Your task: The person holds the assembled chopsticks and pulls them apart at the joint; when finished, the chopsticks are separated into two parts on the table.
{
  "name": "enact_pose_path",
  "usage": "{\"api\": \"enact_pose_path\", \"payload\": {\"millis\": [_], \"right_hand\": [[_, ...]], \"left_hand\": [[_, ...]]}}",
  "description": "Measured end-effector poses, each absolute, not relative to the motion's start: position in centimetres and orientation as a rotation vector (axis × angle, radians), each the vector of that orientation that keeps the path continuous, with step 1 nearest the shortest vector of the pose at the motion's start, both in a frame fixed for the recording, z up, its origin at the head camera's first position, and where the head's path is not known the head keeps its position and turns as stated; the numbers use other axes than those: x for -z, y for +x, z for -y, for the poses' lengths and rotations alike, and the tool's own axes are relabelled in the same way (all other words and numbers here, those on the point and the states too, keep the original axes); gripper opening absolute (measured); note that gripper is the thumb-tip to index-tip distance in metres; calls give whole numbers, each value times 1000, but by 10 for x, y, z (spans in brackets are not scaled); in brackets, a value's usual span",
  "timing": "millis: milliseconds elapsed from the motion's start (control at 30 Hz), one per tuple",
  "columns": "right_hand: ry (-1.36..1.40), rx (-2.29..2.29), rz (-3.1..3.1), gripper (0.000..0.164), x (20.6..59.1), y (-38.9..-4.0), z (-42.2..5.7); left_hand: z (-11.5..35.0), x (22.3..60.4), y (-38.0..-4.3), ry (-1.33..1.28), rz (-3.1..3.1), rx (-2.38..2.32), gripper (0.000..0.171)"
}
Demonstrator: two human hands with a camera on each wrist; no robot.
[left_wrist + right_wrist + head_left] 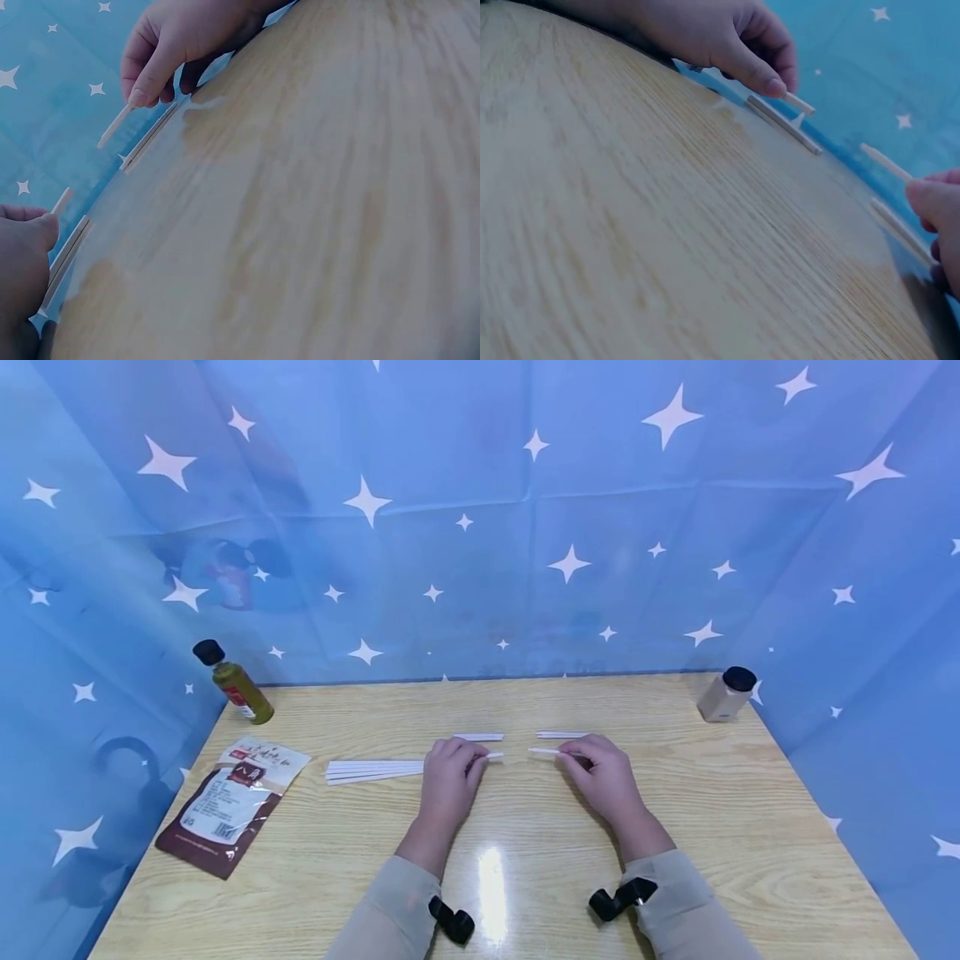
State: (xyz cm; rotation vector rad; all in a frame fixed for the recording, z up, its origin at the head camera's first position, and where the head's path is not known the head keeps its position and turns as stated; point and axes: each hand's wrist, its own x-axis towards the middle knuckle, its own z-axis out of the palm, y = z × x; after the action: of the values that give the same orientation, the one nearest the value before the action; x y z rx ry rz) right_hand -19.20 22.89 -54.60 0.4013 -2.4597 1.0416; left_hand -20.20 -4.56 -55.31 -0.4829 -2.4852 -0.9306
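My left hand (pixel 450 781) pinches a short, thin pale stick (pixel 495 755) between thumb and fingers, its end poking out to the right. Opposite it, my right hand (pixel 603 777) pinches another pale stick (pixel 543 751) that points left, and a gap separates the two ends. Behind the left hand lie short sticks (pixel 480 737) side by side; a similar short group (pixel 561 735) lies behind the right hand. In the right wrist view, the right hand's stick (pixel 885 161) has a narrowed tip. Several longer white sticks (pixel 371 770) fan out left of the left hand, which covers their right ends.
A brown and white packet (pixel 225 806) lies at the table's left, with a dark-capped bottle (pixel 243 692) behind it. A black-lidded jar (pixel 726 695) stands at the back right. A blue star-printed curtain (pixel 465 568) hangs behind the wooden table (pixel 750 827).
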Motion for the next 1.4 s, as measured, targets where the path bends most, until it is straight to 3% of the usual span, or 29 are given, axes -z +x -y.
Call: {"api": "enact_pose_path", "payload": {"millis": [1400], "right_hand": [[217,-951,2492,8,545,-208,-235]], "left_hand": [[45,548,-225,-397,2541,765,4]]}}
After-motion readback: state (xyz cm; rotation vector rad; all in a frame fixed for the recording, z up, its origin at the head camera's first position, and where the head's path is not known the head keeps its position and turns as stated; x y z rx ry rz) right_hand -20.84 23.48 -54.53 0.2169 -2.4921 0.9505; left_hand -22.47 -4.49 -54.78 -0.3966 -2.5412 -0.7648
